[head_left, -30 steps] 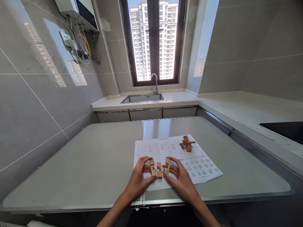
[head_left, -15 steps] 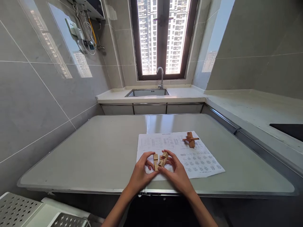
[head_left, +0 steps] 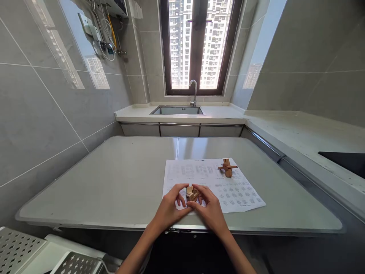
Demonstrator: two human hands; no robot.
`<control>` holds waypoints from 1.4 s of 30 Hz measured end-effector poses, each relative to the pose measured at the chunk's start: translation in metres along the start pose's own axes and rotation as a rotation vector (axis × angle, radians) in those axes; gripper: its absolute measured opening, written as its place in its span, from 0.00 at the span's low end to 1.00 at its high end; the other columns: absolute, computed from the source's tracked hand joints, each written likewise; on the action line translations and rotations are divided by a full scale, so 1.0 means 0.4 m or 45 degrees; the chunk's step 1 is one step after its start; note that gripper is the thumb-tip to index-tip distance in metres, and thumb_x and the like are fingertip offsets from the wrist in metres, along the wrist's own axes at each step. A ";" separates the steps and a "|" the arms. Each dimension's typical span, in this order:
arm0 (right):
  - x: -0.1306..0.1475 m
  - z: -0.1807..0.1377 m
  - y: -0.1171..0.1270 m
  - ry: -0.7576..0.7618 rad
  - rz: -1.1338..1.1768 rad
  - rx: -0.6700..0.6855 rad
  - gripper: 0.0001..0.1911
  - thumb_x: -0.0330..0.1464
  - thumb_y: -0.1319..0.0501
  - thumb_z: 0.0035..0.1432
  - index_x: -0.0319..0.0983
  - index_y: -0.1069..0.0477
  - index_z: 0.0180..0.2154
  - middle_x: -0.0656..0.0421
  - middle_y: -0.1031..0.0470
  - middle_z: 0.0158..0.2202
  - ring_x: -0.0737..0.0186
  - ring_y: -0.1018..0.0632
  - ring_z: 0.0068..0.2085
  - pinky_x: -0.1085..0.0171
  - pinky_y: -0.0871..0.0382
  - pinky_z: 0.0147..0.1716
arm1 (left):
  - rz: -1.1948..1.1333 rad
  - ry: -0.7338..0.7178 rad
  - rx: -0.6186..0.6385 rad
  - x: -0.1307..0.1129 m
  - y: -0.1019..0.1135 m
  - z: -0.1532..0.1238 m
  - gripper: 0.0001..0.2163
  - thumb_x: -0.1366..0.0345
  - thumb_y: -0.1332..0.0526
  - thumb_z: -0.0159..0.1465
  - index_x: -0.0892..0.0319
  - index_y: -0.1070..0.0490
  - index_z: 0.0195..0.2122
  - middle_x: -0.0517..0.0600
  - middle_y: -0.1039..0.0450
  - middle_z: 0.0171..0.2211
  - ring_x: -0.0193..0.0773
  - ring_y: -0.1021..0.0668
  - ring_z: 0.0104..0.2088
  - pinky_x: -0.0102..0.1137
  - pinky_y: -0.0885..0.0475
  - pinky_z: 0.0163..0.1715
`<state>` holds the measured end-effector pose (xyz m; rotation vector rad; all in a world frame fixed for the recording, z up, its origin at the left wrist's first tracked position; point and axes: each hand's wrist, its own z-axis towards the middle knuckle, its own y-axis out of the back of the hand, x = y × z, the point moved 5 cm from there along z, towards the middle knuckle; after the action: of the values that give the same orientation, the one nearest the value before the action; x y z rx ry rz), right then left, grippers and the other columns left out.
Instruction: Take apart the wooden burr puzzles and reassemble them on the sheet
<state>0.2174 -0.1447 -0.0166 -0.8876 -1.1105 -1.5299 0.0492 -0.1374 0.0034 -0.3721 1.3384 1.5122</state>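
My left hand (head_left: 173, 203) and my right hand (head_left: 207, 205) meet over the near edge of a printed sheet. Between them are light wooden puzzle pieces (head_left: 192, 193), notched blocks now pressed against each other. Thumb and fingers of the left hand grip the left side of the blocks; those of the right hand grip the right side. Fingers cover part of the pieces, so how they interlock is hard to see. On the sheet's far right part sits a darker brown wooden puzzle (head_left: 227, 168), crossed pieces put together, with a dark mark on top.
The printed paper sheet (head_left: 242, 194) with small diagrams lies on a pale folding table (head_left: 94, 182). Beyond it are a sink (head_left: 176, 110) with a faucet (head_left: 194, 93) and a white counter (head_left: 285, 125). A perforated white rack (head_left: 21, 249) stands at lower left.
The light wooden pieces, held apart before, have been brought together between my hands. The view has shifted slightly. The brown puzzle stays on the sheet.
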 end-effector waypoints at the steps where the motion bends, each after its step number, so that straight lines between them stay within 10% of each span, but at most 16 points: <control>1: -0.004 0.000 0.000 0.000 0.010 -0.002 0.25 0.33 0.28 0.57 0.46 0.23 0.57 0.55 0.22 0.51 0.53 0.22 0.42 0.56 0.26 0.46 | -0.002 0.005 0.002 0.002 0.000 -0.001 0.27 0.64 0.30 0.64 0.46 0.36 0.62 0.46 0.24 0.49 0.34 0.21 0.32 0.33 0.24 0.36; 15: -0.021 -0.013 -0.004 0.027 0.145 0.066 0.22 0.42 0.37 0.69 0.45 0.25 0.61 0.50 0.24 0.55 0.51 0.20 0.47 0.55 0.24 0.49 | 0.016 0.045 -0.041 0.005 0.000 -0.001 0.29 0.65 0.28 0.61 0.47 0.35 0.62 0.46 0.24 0.47 0.34 0.23 0.31 0.32 0.24 0.36; 22: -0.038 -0.017 -0.002 -0.186 0.377 0.075 0.24 0.50 0.32 0.63 0.40 0.22 0.51 0.53 0.18 0.36 0.52 0.18 0.38 0.57 0.24 0.41 | 0.055 0.015 -0.037 -0.011 0.006 -0.003 0.28 0.65 0.27 0.62 0.48 0.34 0.61 0.46 0.23 0.47 0.35 0.24 0.32 0.32 0.24 0.36; 42: -0.044 -0.019 0.008 -0.261 0.389 0.041 0.26 0.52 0.32 0.62 0.39 0.23 0.49 0.61 0.25 0.27 0.58 0.24 0.31 0.62 0.29 0.35 | 0.102 0.082 -0.007 -0.002 0.005 -0.005 0.33 0.62 0.25 0.57 0.47 0.34 0.63 0.46 0.21 0.45 0.38 0.24 0.33 0.35 0.25 0.39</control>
<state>0.2243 -0.1469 -0.0346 -1.1547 -1.0830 -1.1868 0.0470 -0.1390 0.0045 -0.3770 1.4148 1.5819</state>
